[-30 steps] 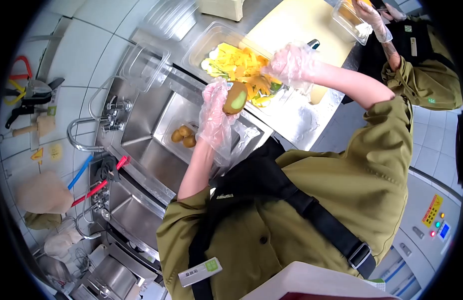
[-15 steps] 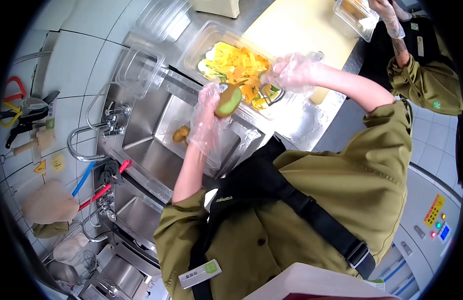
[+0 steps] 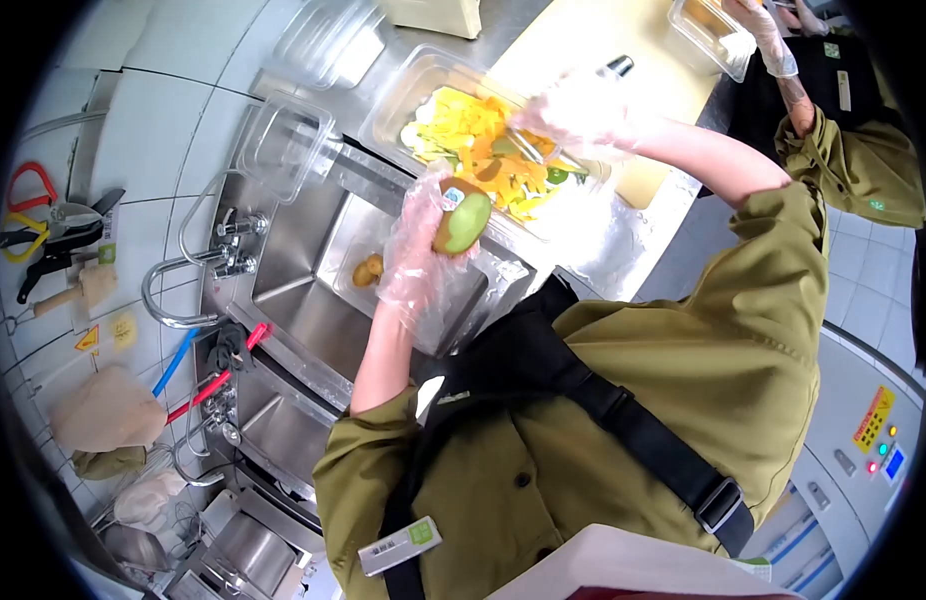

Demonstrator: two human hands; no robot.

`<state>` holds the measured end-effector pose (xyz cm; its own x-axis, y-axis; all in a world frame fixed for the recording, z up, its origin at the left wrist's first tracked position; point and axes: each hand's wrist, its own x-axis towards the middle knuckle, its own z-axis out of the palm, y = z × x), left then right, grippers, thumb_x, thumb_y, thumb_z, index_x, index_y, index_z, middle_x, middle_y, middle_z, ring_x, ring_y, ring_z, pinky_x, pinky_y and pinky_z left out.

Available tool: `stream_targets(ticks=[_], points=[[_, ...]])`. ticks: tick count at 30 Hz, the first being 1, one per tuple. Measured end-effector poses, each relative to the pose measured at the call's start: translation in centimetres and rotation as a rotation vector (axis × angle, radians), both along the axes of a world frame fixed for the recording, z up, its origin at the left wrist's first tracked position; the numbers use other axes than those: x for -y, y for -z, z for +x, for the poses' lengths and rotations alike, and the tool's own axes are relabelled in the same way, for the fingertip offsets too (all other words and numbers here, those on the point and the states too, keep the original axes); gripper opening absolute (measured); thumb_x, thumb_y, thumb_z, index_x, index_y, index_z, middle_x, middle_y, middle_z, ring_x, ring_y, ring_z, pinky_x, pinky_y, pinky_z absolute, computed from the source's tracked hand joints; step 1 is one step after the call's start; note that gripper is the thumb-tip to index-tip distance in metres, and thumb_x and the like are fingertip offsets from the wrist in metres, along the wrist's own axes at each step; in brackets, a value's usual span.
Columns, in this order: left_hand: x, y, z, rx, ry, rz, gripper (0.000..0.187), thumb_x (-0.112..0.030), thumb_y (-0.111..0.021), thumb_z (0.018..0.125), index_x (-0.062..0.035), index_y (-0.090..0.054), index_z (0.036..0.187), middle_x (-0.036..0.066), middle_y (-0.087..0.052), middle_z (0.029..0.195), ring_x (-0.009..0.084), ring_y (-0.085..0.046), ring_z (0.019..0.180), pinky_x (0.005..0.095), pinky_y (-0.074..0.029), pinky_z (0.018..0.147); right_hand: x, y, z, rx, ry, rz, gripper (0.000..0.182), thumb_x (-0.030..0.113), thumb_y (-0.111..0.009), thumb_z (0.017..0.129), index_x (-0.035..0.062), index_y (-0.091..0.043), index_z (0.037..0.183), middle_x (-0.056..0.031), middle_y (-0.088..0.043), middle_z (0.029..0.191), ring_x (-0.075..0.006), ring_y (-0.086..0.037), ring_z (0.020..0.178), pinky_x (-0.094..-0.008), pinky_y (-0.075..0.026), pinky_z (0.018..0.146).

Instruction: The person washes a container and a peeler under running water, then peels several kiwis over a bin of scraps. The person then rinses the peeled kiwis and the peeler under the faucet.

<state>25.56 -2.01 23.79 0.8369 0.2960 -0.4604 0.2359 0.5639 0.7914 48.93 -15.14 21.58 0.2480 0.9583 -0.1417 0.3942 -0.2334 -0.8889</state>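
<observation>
My left hand (image 3: 415, 255), in a thin clear plastic glove, holds a partly peeled kiwi (image 3: 463, 222) over the edge of the sink (image 3: 293, 290). Green flesh shows on one side and brown skin on the other. My right hand (image 3: 581, 110), also gloved, is raised over a clear tub (image 3: 398, 95) full of yellow, orange and green peels. It grips a tool whose dark handle end (image 3: 620, 66) sticks out above the fingers; the blade is hidden. Both hands are apart from each other.
A clear container in the sink holds whole brown kiwis (image 3: 367, 268). A faucet (image 3: 173, 295) stands to the left and empty clear tubs (image 3: 283, 140) behind. On the pale cutting board (image 3: 583, 40) a co-worker's gloved hand (image 3: 761, 32) holds another container (image 3: 705, 28).
My right hand has lifted away from the kiwi and moved up over the tub of peels. My left hand has kept the kiwi in about the same place.
</observation>
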Motion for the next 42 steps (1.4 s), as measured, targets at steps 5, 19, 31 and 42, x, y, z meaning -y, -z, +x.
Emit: stream_targets(ticks=[5, 19, 31, 42], points=[[-0.2, 0.8, 1.0, -0.123, -0.008, 0.153, 0.041, -0.038, -0.048, 0.090, -0.0124, -0.042, 0.121, 0.005, -0.050, 0.108, 0.0149, -0.055, 0.087, 0.0269, -0.049, 0.062, -0.6, -4.3, -2.5, 0.648, -0.224, 0.250, 0.033, 0.033, -0.037, 0.094, 0.0085, -0.059, 0.100, -0.0120, -0.054, 0.064, -0.0241, -0.056, 0.056, -0.0337, -0.046, 0.053], [-0.5, 2.5, 1.1, 0.066, -0.064, -0.020, 0.056, -0.044, -0.053, 0.085, -0.0083, -0.039, 0.126, 0.006, -0.047, 0.117, 0.0208, -0.055, 0.099, 0.0321, -0.052, 0.070, 1.6, -1.9, -1.2, -0.460, 0.098, 0.020, 0.032, 0.027, -0.041, 0.093, 0.0018, -0.059, 0.100, -0.0142, -0.060, 0.077, -0.0238, -0.054, 0.060, -0.0292, -0.048, 0.057], [0.1, 2.5, 2.4, 0.146, -0.228, -0.398, 0.048, -0.049, -0.040, 0.090, -0.0065, -0.048, 0.111, 0.009, -0.057, 0.096, 0.0183, -0.056, 0.074, 0.0280, -0.049, 0.059, 1.6, -1.3, -1.5, 0.331, -0.061, -0.068, 0.033, 0.028, -0.051, 0.089, 0.0050, -0.056, 0.066, -0.0096, -0.046, 0.055, -0.0221, -0.048, 0.048, -0.0342, -0.039, 0.045], [0.5, 1.6, 3.2, 0.032, -0.274, -0.339, 0.041, -0.045, -0.047, 0.089, -0.0138, -0.047, 0.115, 0.002, -0.053, 0.109, 0.0138, -0.054, 0.094, 0.0270, -0.049, 0.074, 1.0, -5.1, -4.6, 1.152, -0.196, 0.256, 0.012, 0.021, -0.050, 0.086, 0.0133, -0.059, 0.090, -0.0053, -0.046, 0.061, -0.0178, -0.046, 0.045, -0.0308, -0.039, 0.045]])
